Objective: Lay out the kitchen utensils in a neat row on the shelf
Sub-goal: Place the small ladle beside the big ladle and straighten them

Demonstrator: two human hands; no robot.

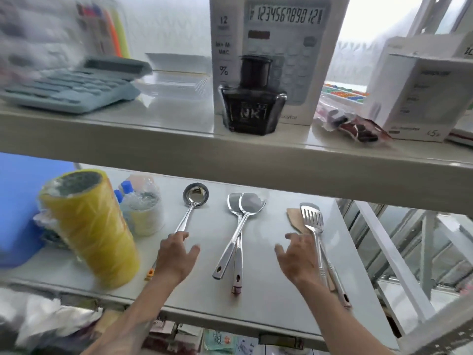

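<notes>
While both hands sit low over the lower shelf [258,254], we see the utensils lying in three groups along it, handles toward us. Left hand [176,257] rests on the handle of the ladle [190,208], fingers loosely spread, grip not closed round it as far as we can tell; ladle bowl points to the back of the shelf. Middle group: two steel spatulas [240,221] overlapping, handles crossed, lying between the hands and touched by neither. Right hand [299,260] is open, fingers apart and relaxed, just beside the handle of the slotted turner [313,221]; contact unclear. A second steel utensil lies under the slotted turner, and a wooden spatula [294,217] shows partly behind them, its handle hidden. Left of the ladle stand a yellow tape roll stack [92,231] and a wrapped bundle of small bottles [143,208]. Upper shelf carries a teal calculator [74,90], a dark ink bottle [252,101] and a calculator box [276,47].
</notes>
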